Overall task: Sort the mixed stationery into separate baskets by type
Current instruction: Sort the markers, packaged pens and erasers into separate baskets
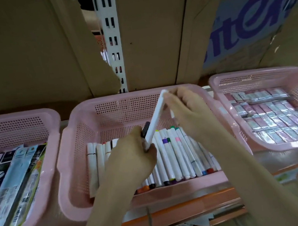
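Sorting looks nearly complete: markers fill the middle basket, packets at 9 o'clock, boxes at 3 o'clock, while left hand and right hand fingers grasp one white marker above it.

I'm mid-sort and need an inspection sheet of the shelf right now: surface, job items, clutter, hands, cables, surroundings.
Surface: orange shelf carrying three pink baskets.
Job's things: middle basket holds white markers lying side by side; left basket holds long packets; right basket holds wrapped small boxes.
Clutter: nothing seen.
Hands: left hand grips the lower end of a white marker and a dark pen; right hand pinches the marker's upper end.
Cables: nothing seen.
Surroundings: cardboard boxes above, white slotted upright.
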`<state>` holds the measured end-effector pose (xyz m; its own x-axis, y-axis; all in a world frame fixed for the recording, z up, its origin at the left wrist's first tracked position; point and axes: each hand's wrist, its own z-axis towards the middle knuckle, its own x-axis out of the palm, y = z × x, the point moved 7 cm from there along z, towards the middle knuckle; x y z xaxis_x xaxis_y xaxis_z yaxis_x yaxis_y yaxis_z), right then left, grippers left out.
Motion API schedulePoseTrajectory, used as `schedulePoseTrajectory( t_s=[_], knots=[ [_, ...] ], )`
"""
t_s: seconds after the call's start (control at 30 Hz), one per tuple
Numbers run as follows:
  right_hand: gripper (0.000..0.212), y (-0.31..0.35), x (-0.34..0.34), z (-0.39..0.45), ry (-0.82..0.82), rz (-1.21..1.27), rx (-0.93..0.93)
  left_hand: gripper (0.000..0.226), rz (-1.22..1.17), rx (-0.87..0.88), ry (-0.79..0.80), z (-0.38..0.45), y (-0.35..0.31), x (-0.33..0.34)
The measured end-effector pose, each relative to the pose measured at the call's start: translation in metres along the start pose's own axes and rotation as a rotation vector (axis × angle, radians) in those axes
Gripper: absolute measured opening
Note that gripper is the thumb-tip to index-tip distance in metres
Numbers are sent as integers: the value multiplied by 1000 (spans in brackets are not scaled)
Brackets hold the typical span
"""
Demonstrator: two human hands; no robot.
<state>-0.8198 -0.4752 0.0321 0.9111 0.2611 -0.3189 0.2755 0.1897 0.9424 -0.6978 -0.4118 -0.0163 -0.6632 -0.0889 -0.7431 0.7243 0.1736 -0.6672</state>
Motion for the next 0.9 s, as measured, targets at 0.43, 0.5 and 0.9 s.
schedulePoseTrajectory(
  t_s=[0.43, 0.5, 0.9],
  knots=[
    [16, -50, -13, 13, 170, -628, 22, 8, -353, -221, -197, 0, -4, -3],
    [27, -56, -3, 8, 285, -736, 20, 8, -434, -201, -263, -2, -7, -7],
    [47, -34, -4, -23, 545, -562, -123, 8, -972, -161, -635, 12, -40, -9]
  ],
)
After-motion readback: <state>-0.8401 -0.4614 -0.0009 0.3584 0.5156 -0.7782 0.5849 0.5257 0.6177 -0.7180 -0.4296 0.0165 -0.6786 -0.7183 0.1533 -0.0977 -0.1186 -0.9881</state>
